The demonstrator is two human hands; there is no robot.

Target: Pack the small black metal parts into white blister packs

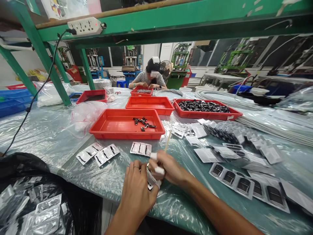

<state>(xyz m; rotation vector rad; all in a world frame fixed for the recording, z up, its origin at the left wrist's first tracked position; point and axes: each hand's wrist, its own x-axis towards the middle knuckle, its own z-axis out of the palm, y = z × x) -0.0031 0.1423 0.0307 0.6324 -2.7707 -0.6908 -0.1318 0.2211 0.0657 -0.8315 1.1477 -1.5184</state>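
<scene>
Just on the near side of the large red plastic tray (110, 125), the left hand (137, 191) and the right hand (171, 169) are brought close together above the film-covered green table (61, 140). A small clear plastic blister pack (149, 179) is pinched in the curled fingers of the left hand. The right hand's fingers, wrapped in white tape at the tips, are clenched around a thin pale wooden stick (167, 141), whose free end is tilted up towards the tray's near rim. The step in hand is judged to be the working of this pack with the stick's lower end, though that end is hidden behind the fingers, and whether a part sits in the pack cannot be told. A steady pinch and light, well-aimed pressure would be called for next, since the pack looks thin and easily bent. A few small black parts (144, 123) are seen inside the tray. Filled white blister cards (140, 148) are laid just before its near rim. Well beyond the tray, a seated co-worker (149, 78) is busy over another tray.
</scene>
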